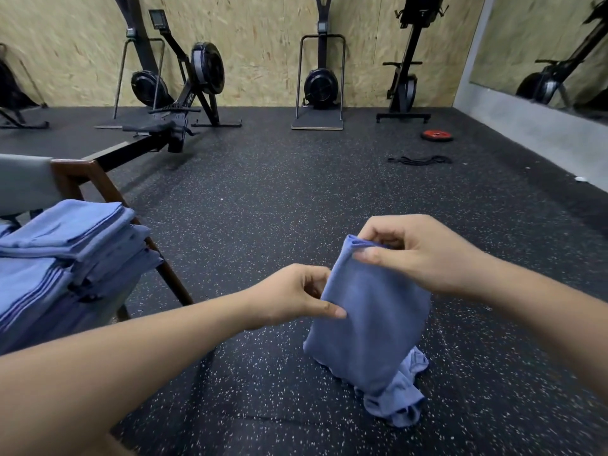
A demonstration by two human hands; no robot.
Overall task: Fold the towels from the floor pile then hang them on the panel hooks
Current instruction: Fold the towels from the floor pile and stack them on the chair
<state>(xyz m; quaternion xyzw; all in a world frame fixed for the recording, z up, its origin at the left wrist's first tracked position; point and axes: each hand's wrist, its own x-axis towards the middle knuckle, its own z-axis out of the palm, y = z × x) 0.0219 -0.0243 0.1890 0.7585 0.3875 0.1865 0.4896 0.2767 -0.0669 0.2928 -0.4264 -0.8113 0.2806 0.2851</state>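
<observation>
A blue towel [371, 327] hangs in front of me above the dark speckled floor. My right hand [418, 255] pinches its top edge between thumb and fingers. My left hand [296, 296] pinches its left edge a little lower down. Under the hanging towel a crumpled blue towel [401, 403] lies on the floor. A stack of folded blue towels [65, 258] rests on a chair at the left. No panel hooks are in view.
The wooden chair [85, 179] stands at the left with a grey backrest. Rowing and ski machines [184, 90] line the far plywood wall. A red weight plate [437, 135] and a black band [419, 159] lie on the floor. A mirror [552, 51] is on the right wall.
</observation>
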